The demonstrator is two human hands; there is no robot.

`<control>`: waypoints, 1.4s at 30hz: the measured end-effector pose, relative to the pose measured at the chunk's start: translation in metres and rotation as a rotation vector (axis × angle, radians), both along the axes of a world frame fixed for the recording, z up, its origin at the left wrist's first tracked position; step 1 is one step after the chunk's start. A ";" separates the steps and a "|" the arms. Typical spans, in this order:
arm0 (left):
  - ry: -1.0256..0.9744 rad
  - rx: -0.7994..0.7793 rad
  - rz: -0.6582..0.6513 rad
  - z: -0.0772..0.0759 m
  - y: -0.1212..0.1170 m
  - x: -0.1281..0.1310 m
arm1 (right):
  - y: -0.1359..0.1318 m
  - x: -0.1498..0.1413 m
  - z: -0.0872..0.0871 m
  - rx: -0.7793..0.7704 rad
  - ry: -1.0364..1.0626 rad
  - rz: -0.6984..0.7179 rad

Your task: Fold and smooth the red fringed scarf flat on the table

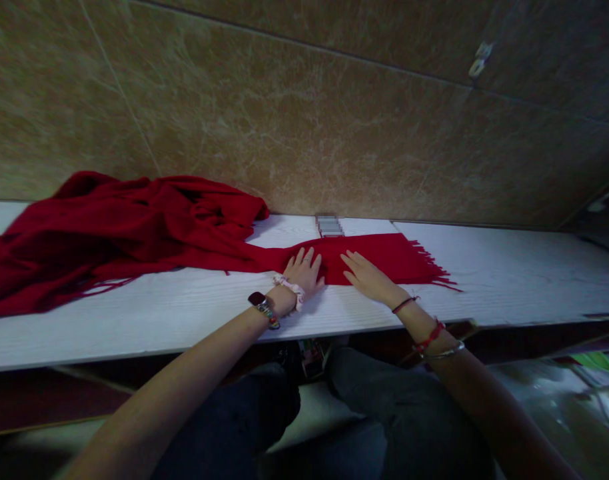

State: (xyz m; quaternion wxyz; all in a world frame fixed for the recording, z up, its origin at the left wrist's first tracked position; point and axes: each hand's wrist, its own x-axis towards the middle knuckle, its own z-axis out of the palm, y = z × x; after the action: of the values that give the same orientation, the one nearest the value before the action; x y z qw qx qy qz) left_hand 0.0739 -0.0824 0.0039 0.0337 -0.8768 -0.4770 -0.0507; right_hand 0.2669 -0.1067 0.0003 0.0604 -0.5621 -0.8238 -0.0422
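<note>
A red scarf (149, 227) with fringed ends lies along a white wooden shelf-like surface (149, 313). Its left part is bunched in loose folds, while the right part lies flat, its fringe pointing right. My left hand (304, 269) rests on the scarf where the folds narrow into the flat part, fingers spread. Farther right, my right hand (368, 275) lies on the flat part, fingers stretched out. Neither hand grips the cloth. A small pixelated rectangular item (329, 225) sits just behind the scarf, close to the wall.
A brown marbled tile wall (284, 120) rises directly behind the surface, with a small white fitting (479, 60) at upper right. Below the front edge are my legs (384, 400) and dark shelving. Plastic-wrapped things (559, 393) stand at lower right.
</note>
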 end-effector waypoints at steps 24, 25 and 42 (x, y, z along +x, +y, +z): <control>-0.053 0.007 -0.004 -0.006 0.008 -0.013 | 0.008 0.022 0.010 -0.003 -0.114 -0.122; -0.058 0.032 -0.049 -0.005 0.009 -0.013 | 0.006 0.025 0.011 0.015 -0.108 -0.111; -0.053 -0.065 -0.177 -0.008 0.014 -0.011 | 0.002 0.011 -0.006 0.019 0.084 0.120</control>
State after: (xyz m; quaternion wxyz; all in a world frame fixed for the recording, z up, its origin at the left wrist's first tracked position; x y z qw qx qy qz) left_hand 0.0628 -0.0686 -0.0042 -0.0120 -0.9145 -0.3998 -0.0613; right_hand 0.2776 -0.1045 -0.0061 0.1028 -0.5122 -0.8524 -0.0226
